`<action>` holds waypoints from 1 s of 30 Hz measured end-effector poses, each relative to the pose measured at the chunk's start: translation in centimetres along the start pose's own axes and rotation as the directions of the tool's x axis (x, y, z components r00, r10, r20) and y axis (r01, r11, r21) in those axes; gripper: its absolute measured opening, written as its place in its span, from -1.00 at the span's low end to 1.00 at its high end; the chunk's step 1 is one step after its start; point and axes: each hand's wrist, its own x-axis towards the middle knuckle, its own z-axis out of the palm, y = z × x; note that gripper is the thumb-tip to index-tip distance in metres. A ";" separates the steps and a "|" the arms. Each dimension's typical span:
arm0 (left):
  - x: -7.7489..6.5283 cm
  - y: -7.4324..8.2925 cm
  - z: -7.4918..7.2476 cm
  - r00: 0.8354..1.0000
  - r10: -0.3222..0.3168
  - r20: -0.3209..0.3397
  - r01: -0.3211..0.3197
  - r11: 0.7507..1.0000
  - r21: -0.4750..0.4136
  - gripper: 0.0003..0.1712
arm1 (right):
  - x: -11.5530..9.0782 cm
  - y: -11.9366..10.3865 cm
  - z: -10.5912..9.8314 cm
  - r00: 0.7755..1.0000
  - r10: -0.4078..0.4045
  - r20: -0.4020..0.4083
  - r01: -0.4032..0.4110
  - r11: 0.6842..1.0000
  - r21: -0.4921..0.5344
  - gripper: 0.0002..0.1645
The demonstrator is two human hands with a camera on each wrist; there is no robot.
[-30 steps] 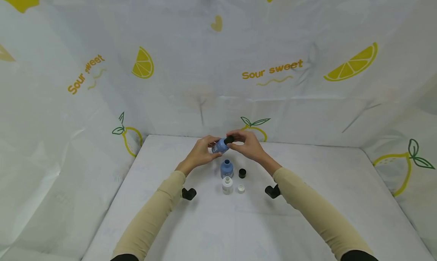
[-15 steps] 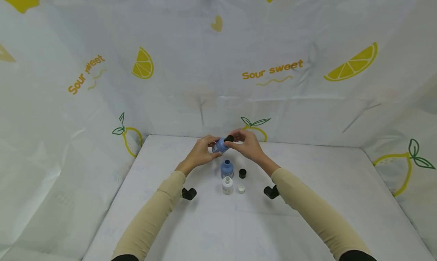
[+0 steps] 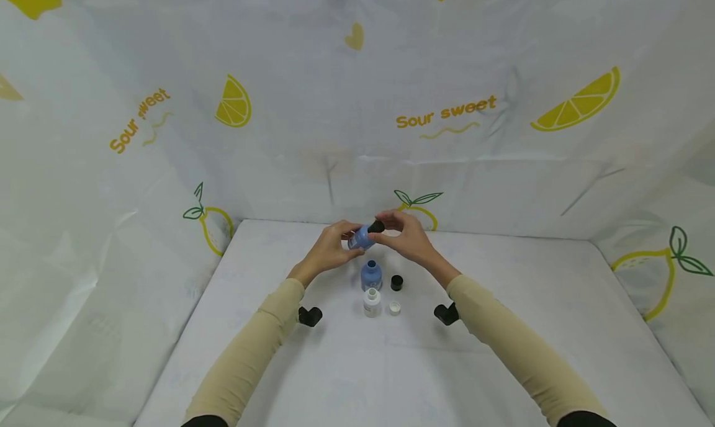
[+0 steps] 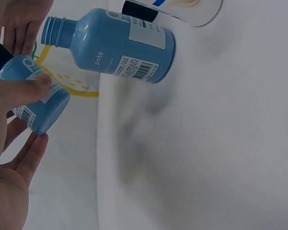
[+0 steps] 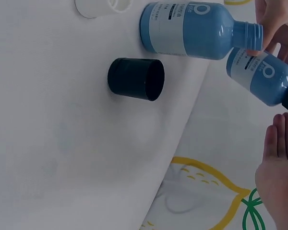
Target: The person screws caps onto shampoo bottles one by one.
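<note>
- Head view: the left hand [image 3: 331,248] holds the small blue bottle [image 3: 360,237], with fingers curled around its body. This bottle is tilted in the air near the far edge of the counter [image 3: 380,377].
- Head view: the right hand [image 3: 410,238] is half closed, and its thumb and fingers seem to pinch the black cap [image 3: 377,227] at the bottle's neck. Compared with one second ago, its fingertips reach slightly less far to the left; almost everything else stays in place. I judge from this that the work at the cap is not finished.
- Head view: the larger blue bottle [image 3: 371,278] and the white bottle [image 3: 372,306] stand upright and uncapped, with the loose black cap [image 3: 396,283] and the white cap [image 3: 394,308] beside them.
- Left wrist view: the left thumb presses on the label of the small bottle; the cap is partly hidden behind this hand.
- Right wrist view: some right fingers look rather straight near the cap; the thumb is not visible, so I cannot tell how firm the pinch is.
</note>
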 end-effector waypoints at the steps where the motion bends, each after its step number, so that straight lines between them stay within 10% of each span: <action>1: 0.0 0.0 0.0 1.000 0.000 -0.003 0.000 1.000 -0.002 -0.37 | 0.0 0.0 -0.2 0.999 -0.026 0.023 0.026 0.999 0.025 -0.42; 6: 0.0 0.1 -0.1 1.000 -0.004 0.000 0.004 1.000 -0.007 -0.38 | 0.1 0.1 -0.8 0.988 -0.122 0.098 0.113 0.989 0.094 -0.45; 30: -0.2 0.0 -0.2 1.000 -0.003 0.002 0.003 1.000 0.010 -0.36 | 0.0 0.6 -0.6 0.994 -0.087 0.070 0.082 0.994 0.078 -0.51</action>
